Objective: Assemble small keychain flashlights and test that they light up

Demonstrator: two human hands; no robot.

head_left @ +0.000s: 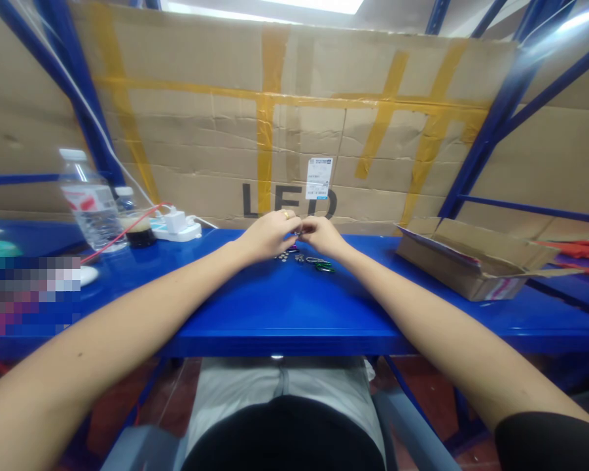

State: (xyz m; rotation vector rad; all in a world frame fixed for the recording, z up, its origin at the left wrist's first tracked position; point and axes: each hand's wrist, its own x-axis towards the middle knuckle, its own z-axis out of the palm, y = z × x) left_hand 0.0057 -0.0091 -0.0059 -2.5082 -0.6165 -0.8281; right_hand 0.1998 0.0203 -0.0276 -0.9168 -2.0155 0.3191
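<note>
Over the far part of the blue table (285, 307), my left hand (269, 233) and my right hand (321, 235) meet fingertip to fingertip. Both are closed in a pinch around something small, too tiny and blurred to name. Just below the fingers lie several small silvery pieces (300, 258). A green carabiner-like clip (324, 267) rests to their right, beside a silvery loop (317, 260). Something small and purple (293, 248) shows under my left fingers, partly hidden by them.
An open cardboard box (451, 261) stands at the right. On the left are a water bottle (91, 206), a smaller dark-liquid bottle (138, 226) and a white power strip (179, 229) with a red cable. A large cardboard sheet (201, 144) closes off the back.
</note>
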